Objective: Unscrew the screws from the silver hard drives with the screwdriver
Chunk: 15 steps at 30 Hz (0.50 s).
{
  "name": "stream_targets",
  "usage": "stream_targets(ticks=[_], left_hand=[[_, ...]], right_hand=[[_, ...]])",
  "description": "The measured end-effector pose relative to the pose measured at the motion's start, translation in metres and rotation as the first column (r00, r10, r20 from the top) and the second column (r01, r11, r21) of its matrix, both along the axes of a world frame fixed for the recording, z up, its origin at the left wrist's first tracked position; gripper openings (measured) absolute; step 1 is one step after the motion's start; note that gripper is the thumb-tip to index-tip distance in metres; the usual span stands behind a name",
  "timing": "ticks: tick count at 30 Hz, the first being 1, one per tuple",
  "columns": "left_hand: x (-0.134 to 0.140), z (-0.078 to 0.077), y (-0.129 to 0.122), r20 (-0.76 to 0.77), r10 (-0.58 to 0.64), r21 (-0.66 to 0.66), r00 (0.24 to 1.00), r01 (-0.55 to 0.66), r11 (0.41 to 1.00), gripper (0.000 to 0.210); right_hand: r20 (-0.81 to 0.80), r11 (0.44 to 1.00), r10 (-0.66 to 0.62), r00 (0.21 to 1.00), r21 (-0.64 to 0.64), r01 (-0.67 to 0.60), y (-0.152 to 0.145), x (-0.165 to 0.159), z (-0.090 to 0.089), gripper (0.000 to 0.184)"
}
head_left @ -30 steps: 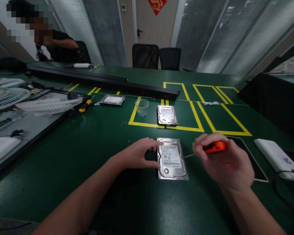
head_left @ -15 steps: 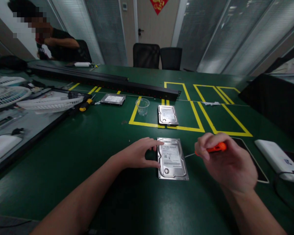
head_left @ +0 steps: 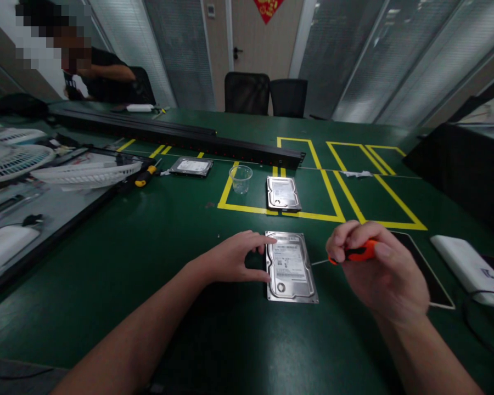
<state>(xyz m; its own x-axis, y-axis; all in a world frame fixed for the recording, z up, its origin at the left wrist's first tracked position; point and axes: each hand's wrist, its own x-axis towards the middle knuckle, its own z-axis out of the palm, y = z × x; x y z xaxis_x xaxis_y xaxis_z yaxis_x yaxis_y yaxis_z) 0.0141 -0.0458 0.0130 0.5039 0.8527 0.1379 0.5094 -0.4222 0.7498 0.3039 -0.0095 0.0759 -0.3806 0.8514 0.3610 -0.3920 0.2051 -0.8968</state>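
A silver hard drive [head_left: 290, 266] with a white label lies flat in front of me. My left hand [head_left: 241, 255] holds it at its left side, index fingertip on the top near the upper corner and thumb against the left edge. The other left fingers are curled and partly hidden. In my right hand [head_left: 379, 274] is a screwdriver [head_left: 360, 251] with an orange and black handle, gripped between fingers and thumb. Its thin shaft points left, and the tip meets the drive's right edge; the exact contact is too small to make out.
Behind lie a second hard drive [head_left: 283, 193], a clear plastic cup [head_left: 241, 180] and a third drive [head_left: 192, 167]. A yellow-black screwdriver [head_left: 146, 176] rests near white fan parts [head_left: 88, 174]. A long black bar [head_left: 230, 148] crosses the table. A white device [head_left: 471, 269] sits right. Someone sits far left.
My right hand has turned slightly about the screwdriver, showing more of the handle's black part. My left hand and the hard drive keep their places; the view has shifted very slightly.
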Motion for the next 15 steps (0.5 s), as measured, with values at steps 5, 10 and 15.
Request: stream_targets(ticks=[5,10,15], left_hand=[[0.0,-0.0006,0.0002,-0.002,-0.006,0.006,1.0,0.006,1.0,0.081],[-0.0004,-0.0006,-0.0001,-0.002,-0.002,-0.002,1.0,0.002,1.0,0.082],[-0.0005,0.0,-0.0002,-0.001,-0.001,0.0,1.0,0.001,1.0,0.082]], right_hand=[[-0.032,0.999,0.031,0.999,-0.038,-0.032,-0.0021,-0.0005,0.0003,0.009],[-0.016,1.0,-0.002,1.0,-0.005,0.002,-0.001,0.0011,0.0003,0.036],[-0.003,1.0,0.01,1.0,-0.002,-0.01,-0.0012,-0.0013,0.001,0.01]])
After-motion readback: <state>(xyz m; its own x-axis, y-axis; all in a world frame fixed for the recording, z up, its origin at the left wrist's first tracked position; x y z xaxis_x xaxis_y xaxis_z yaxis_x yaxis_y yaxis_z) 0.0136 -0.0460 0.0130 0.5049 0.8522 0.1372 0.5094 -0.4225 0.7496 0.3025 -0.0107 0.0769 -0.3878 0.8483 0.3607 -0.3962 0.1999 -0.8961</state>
